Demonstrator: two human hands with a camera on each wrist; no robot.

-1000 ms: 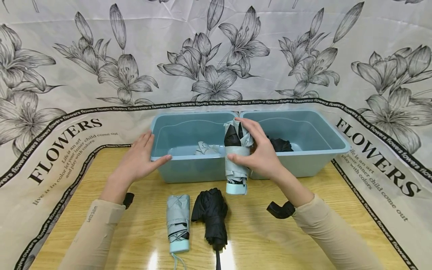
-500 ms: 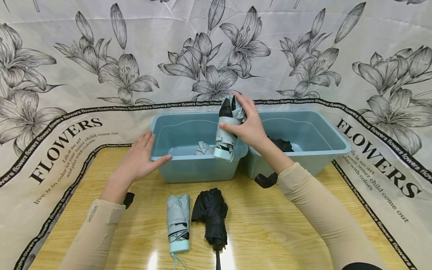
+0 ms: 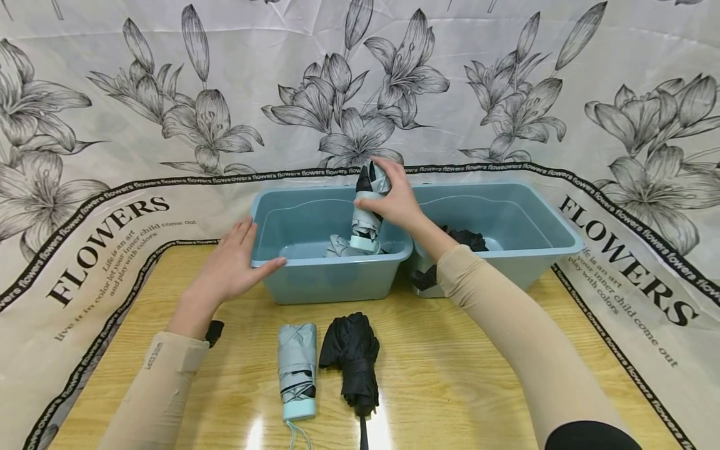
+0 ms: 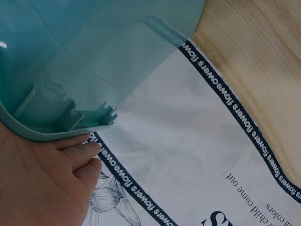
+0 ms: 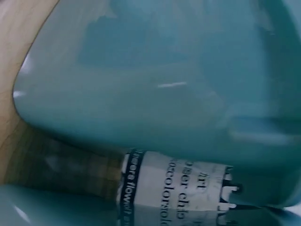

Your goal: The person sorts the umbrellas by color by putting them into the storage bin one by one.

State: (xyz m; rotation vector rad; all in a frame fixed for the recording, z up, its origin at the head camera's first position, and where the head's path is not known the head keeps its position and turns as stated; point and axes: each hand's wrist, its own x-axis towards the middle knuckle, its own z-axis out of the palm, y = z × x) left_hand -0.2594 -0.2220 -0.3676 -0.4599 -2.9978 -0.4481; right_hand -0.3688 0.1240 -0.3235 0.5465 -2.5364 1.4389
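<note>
My right hand (image 3: 397, 199) grips a folded light blue umbrella (image 3: 368, 219) with black patches, tilted, its pale handle end down inside the left blue bin (image 3: 323, 270). Below that handle, a crumpled light blue bundle (image 3: 339, 246) lies on the bin's floor. My left hand (image 3: 227, 264) rests at the left end of the same bin, thumb stretched along the front rim. In the left wrist view, the fingers (image 4: 82, 157) lie against the outside of the rim. The right wrist view shows bin walls, and the right hand is out of its frame.
A second blue bin (image 3: 506, 270) stands to the right, with a black bundle (image 3: 468, 240) in it. On the wooden table (image 3: 439, 381) in front lie another light blue umbrella (image 3: 297, 362) and a black umbrella (image 3: 355, 359). A flower-printed cloth (image 3: 478, 106) rises behind.
My right hand has carried the light blue umbrella from in front of the bins, up over the rim and left, then lowered its handle end into the left bin. The left hand stays put.
</note>
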